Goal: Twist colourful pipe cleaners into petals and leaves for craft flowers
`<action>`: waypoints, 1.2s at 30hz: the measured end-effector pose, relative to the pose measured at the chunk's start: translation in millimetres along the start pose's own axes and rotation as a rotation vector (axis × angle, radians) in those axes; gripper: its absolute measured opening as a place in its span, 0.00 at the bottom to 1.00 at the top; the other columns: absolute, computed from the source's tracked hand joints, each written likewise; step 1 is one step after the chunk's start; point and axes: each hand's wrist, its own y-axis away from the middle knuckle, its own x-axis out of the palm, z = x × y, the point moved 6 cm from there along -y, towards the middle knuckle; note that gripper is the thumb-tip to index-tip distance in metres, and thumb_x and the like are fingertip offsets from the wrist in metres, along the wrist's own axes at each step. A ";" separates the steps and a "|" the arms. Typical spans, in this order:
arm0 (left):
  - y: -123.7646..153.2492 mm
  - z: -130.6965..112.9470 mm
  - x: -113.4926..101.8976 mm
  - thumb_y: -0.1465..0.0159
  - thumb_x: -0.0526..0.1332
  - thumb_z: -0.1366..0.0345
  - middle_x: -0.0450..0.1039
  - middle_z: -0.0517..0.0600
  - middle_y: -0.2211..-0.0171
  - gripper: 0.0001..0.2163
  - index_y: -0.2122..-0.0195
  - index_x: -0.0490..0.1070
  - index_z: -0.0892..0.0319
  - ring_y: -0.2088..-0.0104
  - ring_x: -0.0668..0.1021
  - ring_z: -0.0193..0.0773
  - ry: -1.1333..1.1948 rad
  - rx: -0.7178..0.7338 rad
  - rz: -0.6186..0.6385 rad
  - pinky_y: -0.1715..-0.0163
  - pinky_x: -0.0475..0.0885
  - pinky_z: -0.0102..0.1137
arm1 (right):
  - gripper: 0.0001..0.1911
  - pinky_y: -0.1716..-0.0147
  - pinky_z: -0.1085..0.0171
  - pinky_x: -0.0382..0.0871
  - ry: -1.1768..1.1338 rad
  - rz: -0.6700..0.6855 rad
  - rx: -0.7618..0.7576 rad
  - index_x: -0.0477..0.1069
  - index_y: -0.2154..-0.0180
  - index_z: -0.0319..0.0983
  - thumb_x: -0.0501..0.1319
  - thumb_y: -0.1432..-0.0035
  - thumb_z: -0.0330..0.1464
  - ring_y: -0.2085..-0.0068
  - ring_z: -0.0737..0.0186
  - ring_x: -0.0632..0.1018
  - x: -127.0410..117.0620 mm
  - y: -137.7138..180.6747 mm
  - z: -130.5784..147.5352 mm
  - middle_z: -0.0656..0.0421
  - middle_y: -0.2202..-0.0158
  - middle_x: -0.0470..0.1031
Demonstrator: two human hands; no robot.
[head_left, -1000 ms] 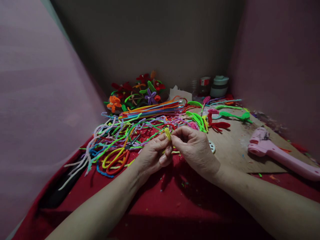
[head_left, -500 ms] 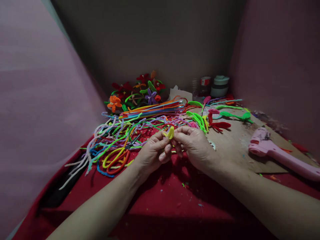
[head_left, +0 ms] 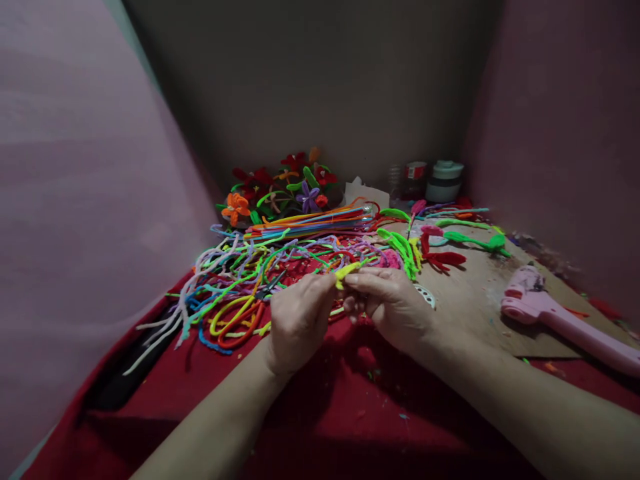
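Note:
Between my two hands is a small piece of yellow pipe cleaner [head_left: 346,271], bent into a narrow shape. My left hand [head_left: 303,313] is closed on its left end, the back of the hand toward me and most fingertips hidden. The fingers of my right hand [head_left: 393,303] pinch it from the other side, thumb and index pressed together. Both hands are held above the red cloth [head_left: 320,393]. Just beyond them lies a tangle of loose colored pipe cleaners [head_left: 240,287], with dark-handled scissors [head_left: 270,285] among them.
A pink hot glue gun [head_left: 545,303] lies on a brown board [head_left: 465,313] at the right. Green pipe-cleaner leaves [head_left: 399,250] and a red pipe-cleaner piece [head_left: 443,257] rest nearby. Behind are a pipe-cleaner bundle [head_left: 310,223], finished flowers [head_left: 280,190] and a lidded jar [head_left: 445,180].
My left hand has turned over so its back faces me. The yellow piece has tipped from upright to nearly level. The whole view has shifted slightly.

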 end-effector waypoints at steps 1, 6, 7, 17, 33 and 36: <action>0.4 -1.8 1.6 0.46 0.62 0.71 0.75 0.50 0.70 0.09 0.65 0.76 0.54 0.69 0.74 0.34 -0.039 0.033 0.035 0.65 0.66 0.26 | 0.07 0.79 0.69 0.63 -0.008 -0.001 -0.011 0.72 0.76 0.35 0.63 0.55 0.33 0.78 0.70 0.69 0.3 0.4 0.7 0.60 0.76 0.70; 1.4 -5.0 8.5 0.42 0.57 0.70 0.75 0.52 0.66 0.11 0.60 0.74 0.52 0.65 0.74 0.36 -0.165 0.139 0.114 0.63 0.67 0.27 | 0.06 0.77 0.68 0.61 0.028 -0.045 -0.035 0.71 0.77 0.35 0.63 0.54 0.33 0.77 0.71 0.67 -2.6 -0.8 1.5 0.62 0.79 0.67; 1.5 -5.7 9.8 0.41 0.56 0.71 0.74 0.52 0.65 0.12 0.59 0.74 0.52 0.65 0.74 0.36 -0.169 0.155 0.119 0.63 0.67 0.27 | 0.06 0.77 0.69 0.61 0.042 -0.052 -0.044 0.71 0.77 0.35 0.63 0.54 0.32 0.78 0.71 0.66 -3.3 -1.4 2.0 0.63 0.79 0.67; 12.5 6.8 -41.4 0.39 0.53 0.67 0.70 0.51 0.62 0.06 0.63 0.68 0.57 0.60 0.73 0.37 -0.394 -0.032 0.028 0.57 0.67 0.31 | 0.04 0.82 0.70 0.62 0.058 -0.066 0.057 0.67 0.75 0.36 0.60 0.57 0.30 0.80 0.70 0.70 -7.6 -5.2 0.5 0.61 0.80 0.71; 29.0 96.3 -87.9 0.46 0.50 0.70 0.70 0.53 0.70 0.05 0.71 0.64 0.60 0.69 0.71 0.39 -0.908 -0.438 0.673 0.69 0.62 0.31 | 0.08 0.84 0.72 0.55 0.034 -0.058 0.159 0.67 0.74 0.36 0.64 0.61 0.27 0.82 0.74 0.66 -12.4 -7.2 -11.3 0.62 0.79 0.71; 22.2 95.8 -94.4 0.47 0.50 0.69 0.67 0.49 0.73 0.03 0.73 0.62 0.58 0.72 0.69 0.37 -0.861 -0.459 0.701 0.72 0.60 0.29 | 0.10 0.84 0.72 0.55 0.003 -0.062 0.153 0.65 0.76 0.37 0.65 0.62 0.27 0.82 0.73 0.66 -12.1 -6.9 -9.6 0.64 0.81 0.69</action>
